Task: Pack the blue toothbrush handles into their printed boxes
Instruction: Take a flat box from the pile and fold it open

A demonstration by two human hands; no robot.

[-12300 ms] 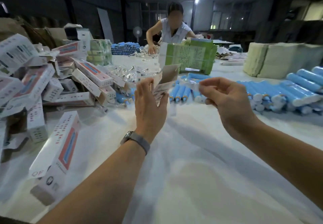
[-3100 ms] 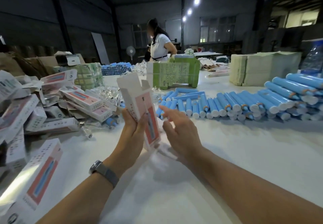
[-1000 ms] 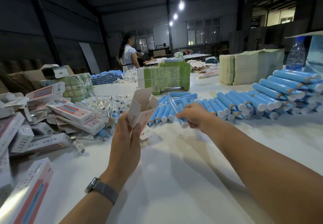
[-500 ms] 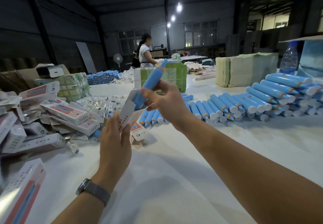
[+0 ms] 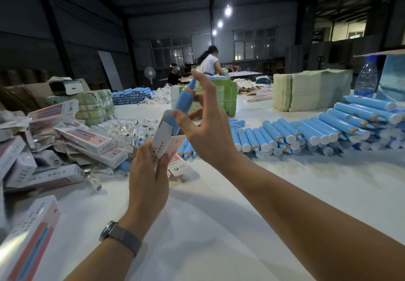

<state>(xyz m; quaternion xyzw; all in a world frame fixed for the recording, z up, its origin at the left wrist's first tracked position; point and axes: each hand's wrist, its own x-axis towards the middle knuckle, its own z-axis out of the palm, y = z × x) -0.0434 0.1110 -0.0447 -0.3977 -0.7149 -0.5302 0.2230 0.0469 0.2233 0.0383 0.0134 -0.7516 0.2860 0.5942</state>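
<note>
Here the right hand (image 5: 206,131) pinches a blue handle (image 5: 183,105) tilted, its lower end inside the box (image 5: 163,139) the left hand (image 5: 149,179) grips.

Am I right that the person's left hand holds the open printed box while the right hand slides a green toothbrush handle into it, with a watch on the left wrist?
Almost. The handle is blue with an orange ring, not green. The head view shows the left hand gripping the open printed box, the right hand feeding the handle into it, and the watch on the left wrist.

handle (image 5: 183,100) blue, orange ring | box (image 5: 162,138) white, red print
</note>
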